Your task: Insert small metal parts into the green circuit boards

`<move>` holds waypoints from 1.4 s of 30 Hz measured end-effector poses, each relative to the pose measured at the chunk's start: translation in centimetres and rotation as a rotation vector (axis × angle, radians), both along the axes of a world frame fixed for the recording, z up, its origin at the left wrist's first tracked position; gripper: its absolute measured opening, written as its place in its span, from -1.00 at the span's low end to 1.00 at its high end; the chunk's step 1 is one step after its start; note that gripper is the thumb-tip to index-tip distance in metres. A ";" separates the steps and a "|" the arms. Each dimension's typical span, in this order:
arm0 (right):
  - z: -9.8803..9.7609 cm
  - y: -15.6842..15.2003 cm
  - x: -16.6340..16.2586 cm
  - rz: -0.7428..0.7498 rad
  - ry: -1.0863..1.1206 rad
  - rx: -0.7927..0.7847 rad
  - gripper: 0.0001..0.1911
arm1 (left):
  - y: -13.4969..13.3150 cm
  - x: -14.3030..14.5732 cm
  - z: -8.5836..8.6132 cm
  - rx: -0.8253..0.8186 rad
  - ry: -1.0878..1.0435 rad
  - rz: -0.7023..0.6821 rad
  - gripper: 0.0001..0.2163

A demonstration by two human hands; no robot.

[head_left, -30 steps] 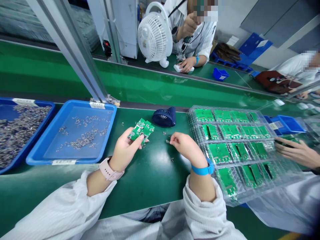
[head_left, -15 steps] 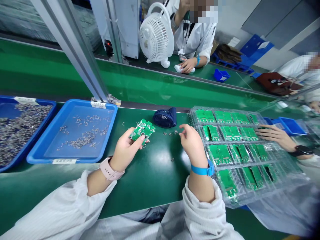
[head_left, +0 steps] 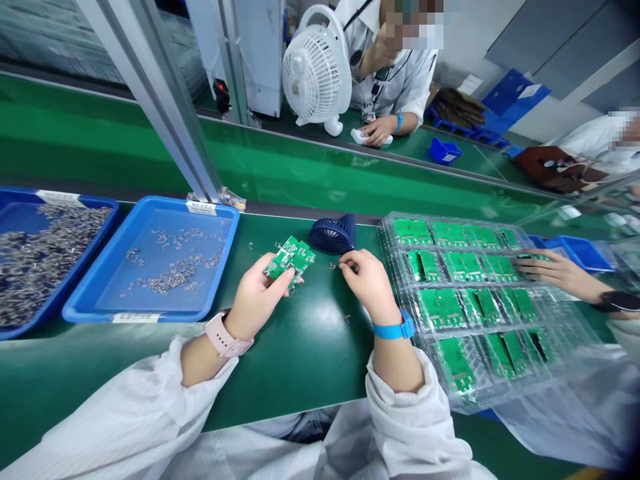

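My left hand (head_left: 260, 293) is closed on a green circuit board (head_left: 296, 254), with the thumb lying over its near edge. The board is held tilted above the bench, and small parts show on its face. To the right of it, my right hand (head_left: 367, 280) is low over the bench, thumb and forefinger pinched together beside a small metal clip (head_left: 333, 265). Whatever is between those fingertips is too small to make out. A dark blue handheld fan (head_left: 331, 235) lies just behind both hands. Another loose metal clip (head_left: 347, 319) rests nearer to me.
On the left are a blue tray (head_left: 150, 313) of scattered metal clips and a fuller blue tray (head_left: 107, 227). Clear plastic trays (head_left: 480, 333) of circuit boards stand at right, touched by a co-worker's hand (head_left: 555, 273). A metal post (head_left: 155, 100) rises behind; a white fan (head_left: 320, 73) stands beyond.
My right hand has moved left and its fingers have come together over the loose clips beside the handheld fan. My left hand still holds the circuit board in nearly the same place.
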State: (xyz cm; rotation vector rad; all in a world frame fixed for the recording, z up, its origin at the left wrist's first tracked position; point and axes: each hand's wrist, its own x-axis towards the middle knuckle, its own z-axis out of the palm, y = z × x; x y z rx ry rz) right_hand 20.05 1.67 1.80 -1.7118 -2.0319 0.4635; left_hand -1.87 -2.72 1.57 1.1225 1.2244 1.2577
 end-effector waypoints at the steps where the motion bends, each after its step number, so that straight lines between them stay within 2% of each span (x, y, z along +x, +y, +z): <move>1: 0.1 0.0 0.0 -0.019 0.075 -0.017 -0.87 | 0.0 0.0 0.0 0.002 0.000 -0.002 -0.75; 6: 1.1 -0.1 0.4 -0.088 0.518 -0.231 -0.83 | 0.0 0.0 0.1 -0.011 -0.004 -0.012 -0.73; 12: 2.5 -0.7 -0.4 -0.036 0.963 -0.429 -0.81 | -0.1 0.1 -0.2 -0.038 0.004 -0.022 -0.73; 18: 2.6 -1.8 -3.1 0.123 1.308 -0.646 -0.82 | 0.0 0.5 -0.3 -0.042 0.071 -0.033 -0.79; 23: 2.0 -1.6 -3.7 0.075 1.393 -0.784 -0.82 | 0.1 0.3 -0.1 -0.033 0.046 -0.007 -0.78; 26: 1.6 -1.2 -3.6 0.023 1.391 -0.765 -0.80 | 0.1 0.2 -0.1 -0.036 0.036 -0.007 -0.77; 30: 1.2 -1.1 -3.6 -0.013 1.360 -0.658 -0.82 | 0.2 0.1 -0.3 -0.038 0.029 -0.026 -0.78; 37: 1.0 -1.3 -3.6 0.048 1.211 -0.455 -0.72 | 0.5 0.0 0.1 -0.046 0.007 -0.039 -0.77; 42: 1.0 -1.4 -3.7 0.069 1.058 -0.243 -0.82 | 0.6 -0.2 0.1 -0.093 -0.054 -0.080 -0.78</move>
